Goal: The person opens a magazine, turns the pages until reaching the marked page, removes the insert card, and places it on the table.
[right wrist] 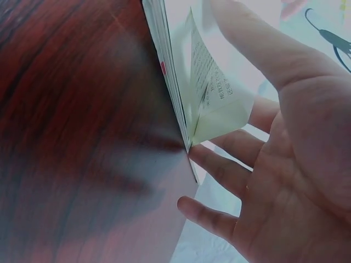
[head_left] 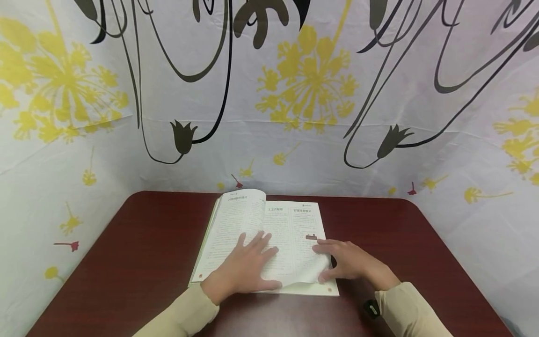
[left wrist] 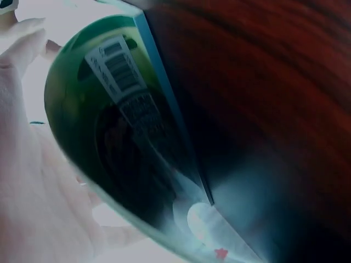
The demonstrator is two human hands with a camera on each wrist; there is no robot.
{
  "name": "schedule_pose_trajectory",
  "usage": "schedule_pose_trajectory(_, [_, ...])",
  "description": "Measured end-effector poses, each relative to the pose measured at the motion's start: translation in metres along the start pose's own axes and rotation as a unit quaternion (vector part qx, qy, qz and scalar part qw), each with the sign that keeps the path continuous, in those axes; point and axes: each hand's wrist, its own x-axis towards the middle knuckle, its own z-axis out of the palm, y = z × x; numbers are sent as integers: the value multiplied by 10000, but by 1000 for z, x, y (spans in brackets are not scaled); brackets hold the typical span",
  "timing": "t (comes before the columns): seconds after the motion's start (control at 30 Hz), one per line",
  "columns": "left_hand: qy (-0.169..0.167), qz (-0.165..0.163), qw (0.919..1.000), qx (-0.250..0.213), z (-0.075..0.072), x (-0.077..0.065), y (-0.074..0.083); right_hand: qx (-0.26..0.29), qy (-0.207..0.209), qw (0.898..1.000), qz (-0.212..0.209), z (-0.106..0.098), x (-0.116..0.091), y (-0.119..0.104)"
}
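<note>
An open book (head_left: 280, 224) lies on the table with printed pages facing up. My left hand (head_left: 246, 267) rests across the lower middle of it with its fingers spread. Seen in the left wrist view, the green cover (left wrist: 74, 104) bows up from the table, a barcode label (left wrist: 122, 71) on its underside. At the right page's outer edge is my right hand (head_left: 351, 260), thumb near the lower corner and fingers higher up. A loose page (right wrist: 225, 109) curls up between that thumb and the fingers (right wrist: 222, 170), which are extended and apart.
The dark red wooden table (head_left: 139, 262) extends around the book on both sides. Behind it hangs a white patterned cloth (head_left: 311, 159) with yellow and grey flowers. A small black device (head_left: 371, 309) sits at my right sleeve (head_left: 406, 306).
</note>
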Motion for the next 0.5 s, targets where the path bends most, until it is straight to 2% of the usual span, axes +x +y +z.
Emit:
schedule_pose_trajectory(0.13, [39,205,9994,270,4,2,4,33,111,9999,-21,0,1,1])
schedule_pose_trajectory(0.3, [141,380,9981,467,7,2,5,242,124,9995,155,-2,3,2])
schedule_pose_trajectory(0.5, [329,424,9970,558,6,3,3,293,315,9985,333,-1,2,4])
